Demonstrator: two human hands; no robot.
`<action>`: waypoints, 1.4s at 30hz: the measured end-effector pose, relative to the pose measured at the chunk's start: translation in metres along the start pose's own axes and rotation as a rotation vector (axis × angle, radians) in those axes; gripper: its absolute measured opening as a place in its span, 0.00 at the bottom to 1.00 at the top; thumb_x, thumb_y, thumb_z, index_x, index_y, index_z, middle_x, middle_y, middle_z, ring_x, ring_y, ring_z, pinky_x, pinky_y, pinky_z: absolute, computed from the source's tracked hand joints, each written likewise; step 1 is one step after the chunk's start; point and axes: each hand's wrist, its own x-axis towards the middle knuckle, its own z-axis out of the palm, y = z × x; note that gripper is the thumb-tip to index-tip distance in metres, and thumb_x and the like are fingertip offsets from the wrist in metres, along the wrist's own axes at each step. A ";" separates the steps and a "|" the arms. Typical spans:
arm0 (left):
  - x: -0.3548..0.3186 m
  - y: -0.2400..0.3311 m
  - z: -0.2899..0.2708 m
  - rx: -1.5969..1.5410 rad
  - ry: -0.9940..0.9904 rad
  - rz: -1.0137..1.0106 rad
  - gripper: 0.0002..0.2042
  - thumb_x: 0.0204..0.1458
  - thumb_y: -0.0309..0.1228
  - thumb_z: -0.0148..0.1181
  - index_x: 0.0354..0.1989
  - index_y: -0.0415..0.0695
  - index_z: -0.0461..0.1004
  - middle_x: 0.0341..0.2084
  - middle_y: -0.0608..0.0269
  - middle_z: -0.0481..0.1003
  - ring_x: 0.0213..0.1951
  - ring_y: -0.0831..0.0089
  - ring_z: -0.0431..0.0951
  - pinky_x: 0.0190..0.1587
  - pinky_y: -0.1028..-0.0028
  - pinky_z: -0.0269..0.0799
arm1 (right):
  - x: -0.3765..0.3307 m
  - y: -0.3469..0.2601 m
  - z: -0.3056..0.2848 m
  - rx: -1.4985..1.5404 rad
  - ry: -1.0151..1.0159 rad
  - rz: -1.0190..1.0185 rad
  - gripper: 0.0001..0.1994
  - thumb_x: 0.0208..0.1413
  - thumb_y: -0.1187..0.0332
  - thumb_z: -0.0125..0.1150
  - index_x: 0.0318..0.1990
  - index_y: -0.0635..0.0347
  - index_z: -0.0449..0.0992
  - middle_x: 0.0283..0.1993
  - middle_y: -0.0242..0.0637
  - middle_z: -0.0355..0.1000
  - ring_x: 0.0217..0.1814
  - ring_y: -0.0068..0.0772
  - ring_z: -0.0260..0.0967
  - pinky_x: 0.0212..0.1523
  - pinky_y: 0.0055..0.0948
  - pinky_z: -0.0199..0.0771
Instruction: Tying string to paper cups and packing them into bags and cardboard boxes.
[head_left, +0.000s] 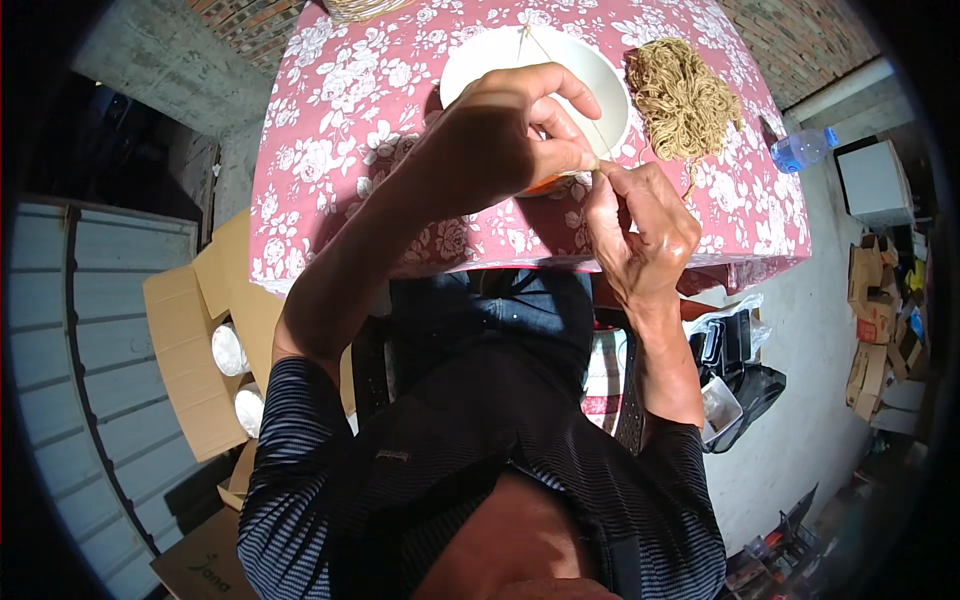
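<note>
My left hand (535, 120) reaches over the near side of a white round bowl (475, 62), its thumb and fingers closed in a pinch. My right hand (645, 220) meets it just beyond the table's near edge, thumb and forefinger also pinched. Between the fingertips is the end of a thin light strand (548, 48), which runs back over the bowl to its far rim. Under my left hand shows part of an orange object (548, 186); the hand hides most of it. A loose heap of tan cord (685, 98) lies right of the bowl.
A pink flowered cloth (345, 130) covers the table. A clear bottle with a blue cap (803, 150) appears beyond the table's right edge. A woven basket (365, 8) stands at the far left. Open cardboard boxes (190, 370) lie at left; black bags (745, 390) at right.
</note>
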 end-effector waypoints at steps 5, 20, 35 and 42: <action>0.000 -0.004 0.002 0.019 0.060 0.115 0.16 0.52 0.26 0.69 0.47 0.36 0.75 0.26 0.56 0.84 0.28 0.75 0.83 0.33 0.76 0.75 | 0.002 0.001 -0.002 0.016 -0.014 0.040 0.05 0.49 0.83 0.67 0.34 0.67 0.82 0.23 0.37 0.71 0.20 0.26 0.68 0.22 0.25 0.65; -0.007 -0.008 -0.003 0.133 -0.033 0.172 0.10 0.58 0.18 0.58 0.47 0.37 0.76 0.31 0.58 0.80 0.37 0.72 0.81 0.42 0.73 0.79 | 0.000 0.008 -0.020 0.648 -0.138 0.759 0.07 0.61 0.74 0.63 0.34 0.68 0.82 0.26 0.23 0.72 0.26 0.11 0.62 0.27 0.17 0.60; -0.006 -0.009 0.013 0.346 0.007 0.237 0.05 0.51 0.30 0.69 0.35 0.45 0.84 0.28 0.59 0.81 0.28 0.64 0.81 0.32 0.66 0.75 | 0.024 0.004 -0.037 0.282 -0.353 0.292 0.03 0.57 0.76 0.67 0.34 0.67 0.79 0.27 0.33 0.70 0.27 0.22 0.65 0.28 0.24 0.63; -0.026 -0.003 0.006 0.412 0.001 0.311 0.04 0.53 0.28 0.65 0.34 0.43 0.81 0.30 0.60 0.78 0.33 0.59 0.79 0.36 0.62 0.73 | 0.038 0.023 -0.055 0.030 -0.216 -0.008 0.03 0.58 0.78 0.68 0.34 0.66 0.78 0.27 0.36 0.74 0.25 0.27 0.68 0.26 0.27 0.66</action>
